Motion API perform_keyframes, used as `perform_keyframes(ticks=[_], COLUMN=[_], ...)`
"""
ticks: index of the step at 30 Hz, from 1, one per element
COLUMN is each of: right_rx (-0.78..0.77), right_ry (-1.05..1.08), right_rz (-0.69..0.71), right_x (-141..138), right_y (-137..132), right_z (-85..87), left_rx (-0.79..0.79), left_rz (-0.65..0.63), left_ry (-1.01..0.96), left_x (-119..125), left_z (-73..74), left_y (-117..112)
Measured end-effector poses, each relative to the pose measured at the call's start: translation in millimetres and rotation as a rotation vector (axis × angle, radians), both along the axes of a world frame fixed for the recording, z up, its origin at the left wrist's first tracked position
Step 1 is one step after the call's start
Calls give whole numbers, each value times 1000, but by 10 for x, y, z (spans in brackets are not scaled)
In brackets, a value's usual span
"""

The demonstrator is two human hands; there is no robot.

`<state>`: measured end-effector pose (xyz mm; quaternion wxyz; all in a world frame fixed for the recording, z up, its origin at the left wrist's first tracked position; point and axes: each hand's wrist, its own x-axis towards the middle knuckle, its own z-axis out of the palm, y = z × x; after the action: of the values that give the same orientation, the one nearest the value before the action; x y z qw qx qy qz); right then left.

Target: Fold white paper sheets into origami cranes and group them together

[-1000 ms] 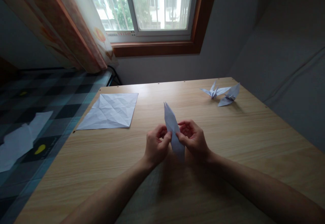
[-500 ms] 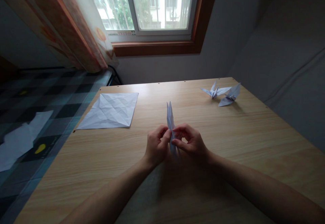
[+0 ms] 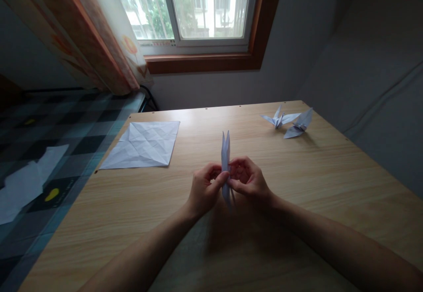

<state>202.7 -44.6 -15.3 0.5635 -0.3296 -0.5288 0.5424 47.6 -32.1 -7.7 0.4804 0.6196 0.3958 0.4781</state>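
Observation:
A narrow folded white paper piece (image 3: 225, 153) stands upright above the middle of the wooden table (image 3: 297, 181), its two thin points at the top. My left hand (image 3: 205, 191) pinches its left side with thumb and fingers closed. My right hand (image 3: 248, 181) pinches its right side, fingers curled. The paper's lower tip shows below the two thumbs; its middle is hidden by my fingers.
A creased square white sheet (image 3: 144, 144) lies flat at the table's left. Two folded paper cranes (image 3: 280, 119) (image 3: 299, 126) sit at the far right. Left of the table is a checked bedcover (image 3: 62, 146) with loose white paper (image 3: 23, 186). A window and curtain are behind.
The folded paper has turned from showing its broad face to edge-on and narrower, now nearly upright. Both hands stayed in place, pinched on it.

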Motion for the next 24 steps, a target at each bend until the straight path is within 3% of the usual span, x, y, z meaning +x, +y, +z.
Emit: perform_keyframes(ticks=[9,14,20,24], right_rx=[-58,-148,-55,-61], right_ry=[102,31,-124,-103], right_rz=[13,-50,-176,-187], right_x=[17,1,1,2], right_y=[-5,-34,-30,-6], right_z=[32,43,9,-11], left_rx=[-12,-3,14,-1], left_rz=[-4,13,10,16], left_ry=[-66,-70,-68,-75], left_x=[28,25,26,31], left_z=[16,1,27,48], left_y=[4,1,-7,-4])
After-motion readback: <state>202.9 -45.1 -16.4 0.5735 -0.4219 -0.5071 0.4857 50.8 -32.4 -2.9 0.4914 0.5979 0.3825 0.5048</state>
